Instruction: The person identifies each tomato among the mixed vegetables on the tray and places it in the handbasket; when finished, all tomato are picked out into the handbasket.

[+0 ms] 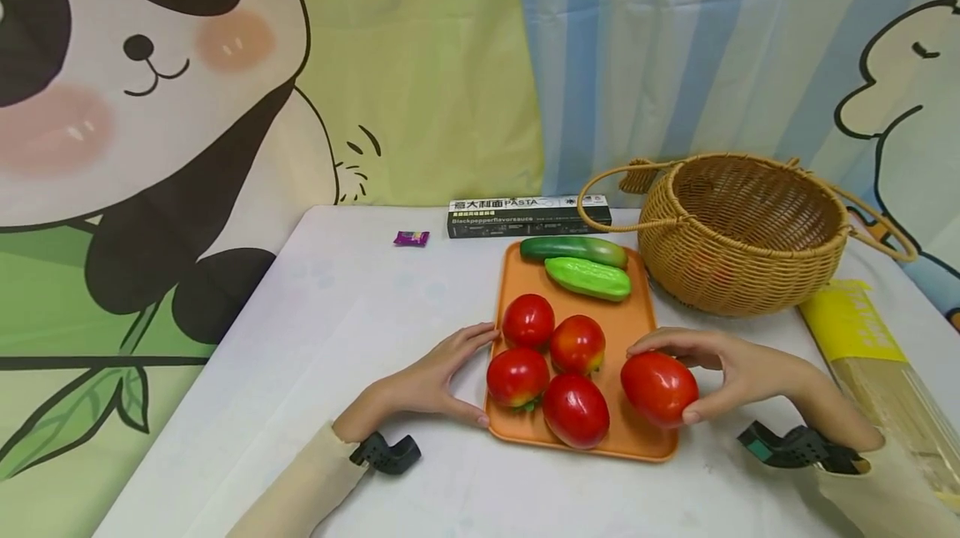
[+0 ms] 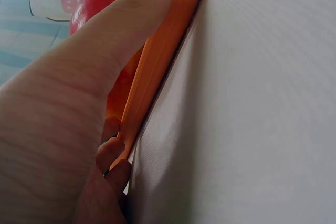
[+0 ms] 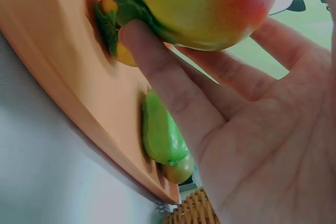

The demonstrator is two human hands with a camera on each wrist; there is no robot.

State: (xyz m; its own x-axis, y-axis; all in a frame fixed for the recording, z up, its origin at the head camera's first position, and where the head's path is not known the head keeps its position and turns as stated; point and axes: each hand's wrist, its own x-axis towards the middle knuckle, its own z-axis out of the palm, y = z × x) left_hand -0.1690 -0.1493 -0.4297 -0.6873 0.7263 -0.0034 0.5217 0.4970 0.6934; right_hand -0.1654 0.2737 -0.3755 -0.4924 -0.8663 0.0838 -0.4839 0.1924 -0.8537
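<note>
My right hand [image 1: 738, 367] holds a red tomato [image 1: 658, 389] between thumb and fingers over the right side of an orange tray [image 1: 637, 446]. The right wrist view shows this tomato's yellow-green underside [image 3: 184, 3] and green leaves against the fingers. Spread wide, my left hand [image 1: 435, 379] touches the tray's left edge with thumb and fingertips. In the left wrist view its thumb [image 2: 131, 14] lies along the rim. Several other tomatoes [image 1: 576, 410] sit together on the tray. Behind them lie a dark green cucumber [image 1: 573, 250] and a bright green one [image 1: 588, 279].
A wicker basket [image 1: 742, 271] with its handles folded out stands right of the tray. Behind the tray is a pasta box [image 1: 487, 225]; a small purple packet [image 1: 412, 238] lies to its left. At the right lies a yellow-and-clear pack [image 1: 862, 329]. A printed curtain hangs behind.
</note>
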